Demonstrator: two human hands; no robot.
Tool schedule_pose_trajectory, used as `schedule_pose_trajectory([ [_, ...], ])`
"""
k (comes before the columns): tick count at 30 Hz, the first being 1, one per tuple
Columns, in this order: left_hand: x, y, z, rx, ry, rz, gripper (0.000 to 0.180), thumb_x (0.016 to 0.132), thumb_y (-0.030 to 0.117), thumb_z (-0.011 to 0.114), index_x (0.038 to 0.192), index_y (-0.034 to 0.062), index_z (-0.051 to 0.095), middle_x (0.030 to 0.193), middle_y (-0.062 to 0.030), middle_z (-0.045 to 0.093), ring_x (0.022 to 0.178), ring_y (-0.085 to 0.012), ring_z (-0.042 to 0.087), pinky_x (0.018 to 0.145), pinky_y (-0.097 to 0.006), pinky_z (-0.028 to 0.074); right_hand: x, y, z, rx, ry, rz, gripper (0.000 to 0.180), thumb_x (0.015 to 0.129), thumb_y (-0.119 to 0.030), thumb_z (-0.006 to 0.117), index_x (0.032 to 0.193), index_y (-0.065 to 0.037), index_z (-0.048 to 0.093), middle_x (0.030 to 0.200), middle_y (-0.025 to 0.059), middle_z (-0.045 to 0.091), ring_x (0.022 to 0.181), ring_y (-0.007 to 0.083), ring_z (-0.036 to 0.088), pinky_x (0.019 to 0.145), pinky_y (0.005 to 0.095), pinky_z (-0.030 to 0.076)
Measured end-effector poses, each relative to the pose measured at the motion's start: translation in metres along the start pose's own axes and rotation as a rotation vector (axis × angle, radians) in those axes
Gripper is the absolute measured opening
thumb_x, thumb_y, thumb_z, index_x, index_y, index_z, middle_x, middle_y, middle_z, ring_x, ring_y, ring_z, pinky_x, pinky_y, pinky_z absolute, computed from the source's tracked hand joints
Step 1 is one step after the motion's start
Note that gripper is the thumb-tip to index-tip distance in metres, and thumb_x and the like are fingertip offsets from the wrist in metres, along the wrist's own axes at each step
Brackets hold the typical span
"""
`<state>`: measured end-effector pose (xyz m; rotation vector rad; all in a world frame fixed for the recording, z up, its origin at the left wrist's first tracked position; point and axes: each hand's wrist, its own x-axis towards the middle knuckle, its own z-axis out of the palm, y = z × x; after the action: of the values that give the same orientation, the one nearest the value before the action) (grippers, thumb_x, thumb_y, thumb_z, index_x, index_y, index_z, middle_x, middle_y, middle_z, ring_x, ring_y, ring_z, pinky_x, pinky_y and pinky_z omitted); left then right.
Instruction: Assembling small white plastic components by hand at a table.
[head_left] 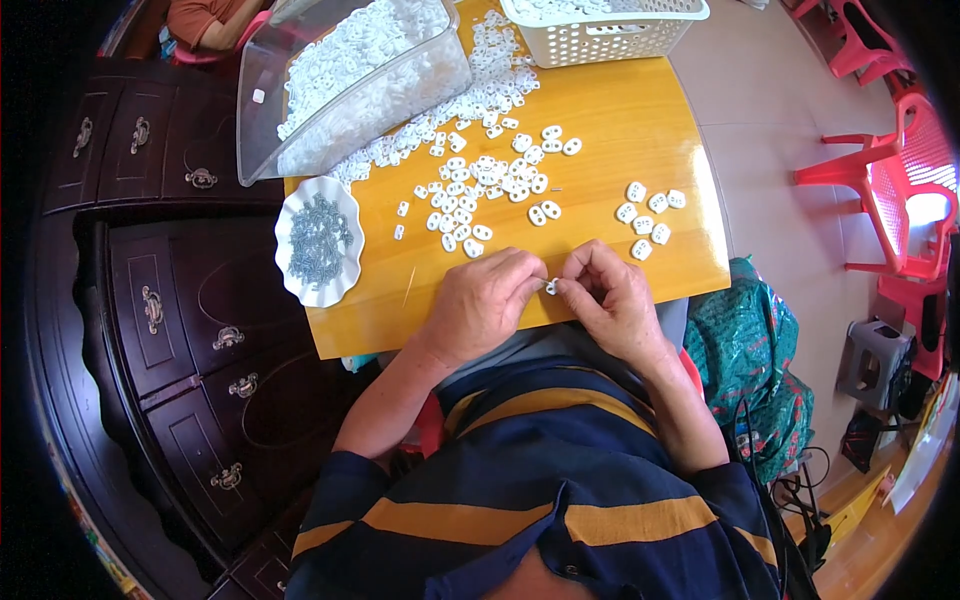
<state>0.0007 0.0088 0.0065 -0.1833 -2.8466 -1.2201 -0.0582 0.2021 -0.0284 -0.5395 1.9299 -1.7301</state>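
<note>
Left hand point(483, 300) and right hand point(612, 298) meeting at near edge of table point(620, 130), fingertips of both pinched together on one small white piece point(551, 286) held between them, just above the table edge. Beyond the hands, loose white pieces point(480, 185) scattered over the top; a small cluster point(648, 215) apart at right. Scalloped dish point(318, 240) of dark screws at left; clear bin point(350, 80) and white basket point(600, 30) farther back.
</note>
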Motion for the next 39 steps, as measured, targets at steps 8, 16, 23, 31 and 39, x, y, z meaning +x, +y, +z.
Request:
schedule_pose_trajectory([
  [8, 0.002, 0.003, -0.002, 0.049, -0.025, 0.027, 0.006, 0.089, 0.003, 0.068, 0.093, 0.0033, 0.063, 0.084, -0.0139, 0.065, 0.077, -0.0353, 0.067, 0.065, -0.041, 0.052, 0.0, -0.004, -0.001, -0.016, -0.01, 0.013, 0.011, 0.091, -0.001, 0.068, 0.092, -0.002, 0.057, 0.07, 0.0037, 0.056, 0.06, 0.0094, 0.056, 0.055, 0.027, 0.047],
  [16, 0.005, 0.003, 0.001, 0.101, -0.031, 0.063, 0.006, 0.089, 0.005, 0.068, 0.091, 0.0037, 0.063, 0.081, -0.0137, 0.064, 0.074, -0.0359, 0.066, 0.062, -0.043, 0.051, -0.002, 0.009, 0.007, 0.092, 0.101, -0.008, 0.014, 0.091, 0.003, 0.066, 0.087, -0.003, 0.055, 0.066, -0.0003, 0.053, 0.057, 0.0028, 0.049, 0.051, 0.0226, 0.04],
  [23, 0.007, 0.002, 0.003, 0.083, -0.045, 0.056, 0.005, 0.089, 0.004, 0.067, 0.091, 0.0025, 0.062, 0.082, -0.0154, 0.064, 0.075, -0.0371, 0.066, 0.063, -0.044, 0.052, -0.002, 0.013, 0.01, 0.067, 0.124, -0.035, 0.017, 0.09, 0.004, 0.066, 0.083, -0.004, 0.053, 0.065, -0.0008, 0.053, 0.056, 0.0022, 0.047, 0.05, 0.0224, 0.038],
  [31, 0.005, -0.001, 0.0, 0.003, -0.078, -0.025, 0.006, 0.092, 0.009, 0.065, 0.096, 0.0039, 0.065, 0.087, -0.0138, 0.069, 0.077, -0.0351, 0.068, 0.065, -0.042, 0.054, -0.002, 0.016, 0.01, 0.144, 0.111, -0.012, 0.019, 0.091, 0.003, 0.067, 0.084, -0.005, 0.051, 0.068, -0.0034, 0.055, 0.058, 0.0009, 0.046, 0.05, 0.0212, 0.037],
  [39, 0.005, -0.016, -0.034, 0.084, 0.071, -0.13, 0.016, 0.088, 0.007, 0.071, 0.104, 0.0056, 0.069, 0.09, -0.0112, 0.071, 0.078, -0.0308, 0.07, 0.067, -0.039, 0.056, -0.001, 0.015, 0.007, 0.212, 0.105, 0.024, 0.017, 0.093, 0.003, 0.066, 0.087, -0.004, 0.052, 0.074, -0.0039, 0.057, 0.063, -0.0001, 0.048, 0.054, 0.0191, 0.038],
])
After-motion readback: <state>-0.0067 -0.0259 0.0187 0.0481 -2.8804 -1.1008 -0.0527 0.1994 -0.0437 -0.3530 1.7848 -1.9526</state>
